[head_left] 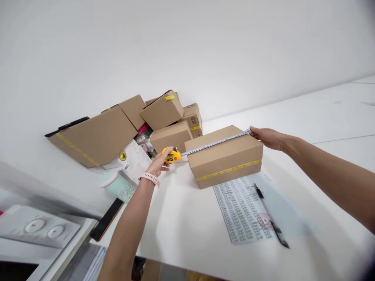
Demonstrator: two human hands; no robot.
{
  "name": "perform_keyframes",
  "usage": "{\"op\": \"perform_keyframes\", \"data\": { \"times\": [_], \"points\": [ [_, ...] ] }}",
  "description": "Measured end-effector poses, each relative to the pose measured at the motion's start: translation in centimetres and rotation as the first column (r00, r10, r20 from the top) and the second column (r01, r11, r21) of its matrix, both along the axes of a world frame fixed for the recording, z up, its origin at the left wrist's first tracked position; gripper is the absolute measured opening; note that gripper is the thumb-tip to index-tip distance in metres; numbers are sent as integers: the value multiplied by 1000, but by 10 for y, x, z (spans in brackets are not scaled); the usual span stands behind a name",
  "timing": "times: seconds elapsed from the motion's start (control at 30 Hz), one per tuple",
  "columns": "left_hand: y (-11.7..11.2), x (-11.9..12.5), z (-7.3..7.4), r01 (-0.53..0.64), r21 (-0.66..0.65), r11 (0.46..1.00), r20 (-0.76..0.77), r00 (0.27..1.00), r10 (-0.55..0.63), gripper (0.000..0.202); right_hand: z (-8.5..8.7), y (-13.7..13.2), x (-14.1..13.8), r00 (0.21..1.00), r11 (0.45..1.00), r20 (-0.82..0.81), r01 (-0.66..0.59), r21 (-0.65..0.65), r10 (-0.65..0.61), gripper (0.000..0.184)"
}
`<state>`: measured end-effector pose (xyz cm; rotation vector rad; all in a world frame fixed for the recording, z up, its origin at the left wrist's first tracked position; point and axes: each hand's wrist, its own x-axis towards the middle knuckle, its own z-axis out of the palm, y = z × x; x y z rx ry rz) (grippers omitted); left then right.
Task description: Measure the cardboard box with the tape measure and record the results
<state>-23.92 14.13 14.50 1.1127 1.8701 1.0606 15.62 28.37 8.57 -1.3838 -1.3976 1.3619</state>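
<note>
A brown cardboard box with a yellow tape strip along its front sits on the white table. My left hand, a pale pink band on its wrist, is closed around a yellow tape measure just off the box's left end. The metal blade is drawn out across the top of the box to its far right end. There my right hand pinches the blade's end, with its fingers at the box's edge. Part of the right fingers is hidden behind the box corner.
A printed sheet lies partly under the box, with a black pen across it. Several cardboard boxes are piled against the wall at back left. Nearer stand a mint-green cup and a white carton.
</note>
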Motion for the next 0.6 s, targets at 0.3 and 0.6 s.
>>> {"op": "perform_keyframes", "data": {
  "times": [0.3,0.6],
  "points": [
    [-2,13,4,22,-26,999,9,1000,-21,58,10,3,-13,955,993,298,-39,111,4,34],
    [-5,22,4,46,3,999,95,994,-46,52,18,1,-22,903,986,425,-11,167,-62,31]
  ]
}}
